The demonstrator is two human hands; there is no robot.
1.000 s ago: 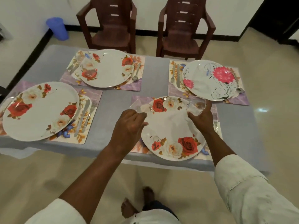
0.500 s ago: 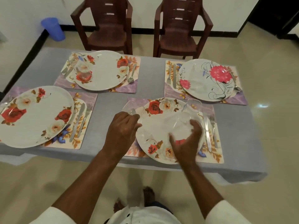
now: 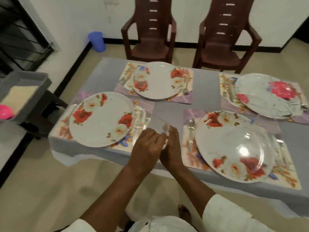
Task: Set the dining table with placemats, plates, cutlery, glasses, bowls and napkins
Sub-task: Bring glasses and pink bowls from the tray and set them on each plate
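My left hand (image 3: 147,146) and my right hand (image 3: 172,148) meet over the table's front edge, between the two near settings. Together they hold a clear glass bowl (image 3: 161,123), which is blurred; a fingertip shows through it. Another clear glass bowl (image 3: 239,148) sits on the near right rose plate (image 3: 215,121). Three more plates lie on floral placemats: near left (image 3: 100,119), far left (image 3: 158,81) and far right (image 3: 260,92). A spoon (image 3: 191,128) lies left of the near right plate. Other cutlery lies beside the plates.
The table has a grey cloth (image 3: 168,108). Two brown plastic chairs (image 3: 148,39) (image 3: 224,41) stand at its far side. A grey bin (image 3: 21,91) with a pink object (image 3: 5,112) stands at the left. A blue cup (image 3: 97,41) is on the floor.
My right hand left a clear bowl on the near right plate and came left to join my left hand on the other bowl. My view has swung left.
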